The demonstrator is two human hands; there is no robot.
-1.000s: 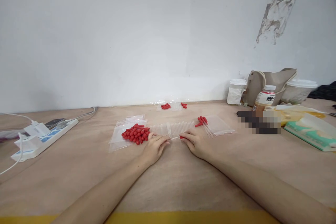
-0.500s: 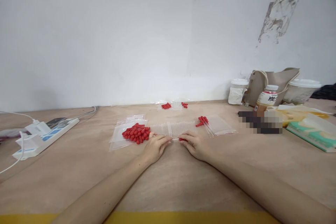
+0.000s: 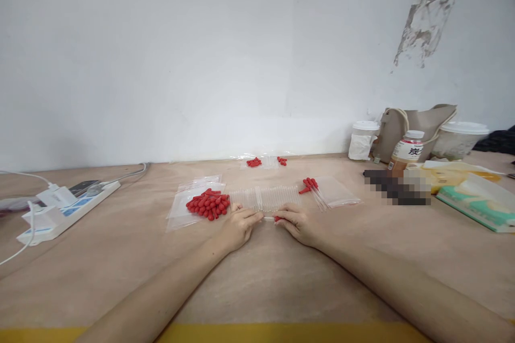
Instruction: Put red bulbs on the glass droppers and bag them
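Note:
A thin clear dropper tube (image 3: 269, 218) runs between my two hands. My left hand (image 3: 240, 226) pinches its left part. The fingers of my right hand (image 3: 296, 222) are closed on a red rubber dropper bulb (image 3: 277, 218) at the tube's right end; most of the bulb is hidden. Just beyond my hands lies a row of clear tubes (image 3: 277, 196), side by side. To the left, a heap of red bulbs (image 3: 207, 204) rests on clear plastic bags (image 3: 179, 209). On the right, several tubes fitted with red bulbs (image 3: 309, 185) lie beside another clear bag (image 3: 341, 194).
Bags with red bulbs (image 3: 254, 162) lie by the wall. A white power strip (image 3: 94, 198) with chargers is at left. At right stand a lidded cup (image 3: 363, 142), a bottle (image 3: 407, 153), a grey bag (image 3: 426, 123) and a green tissue pack (image 3: 477, 203).
Both hands stay nearly in place around the tube and bulb. Less of the red bulb shows at my right fingertips. The view has shifted very slightly.

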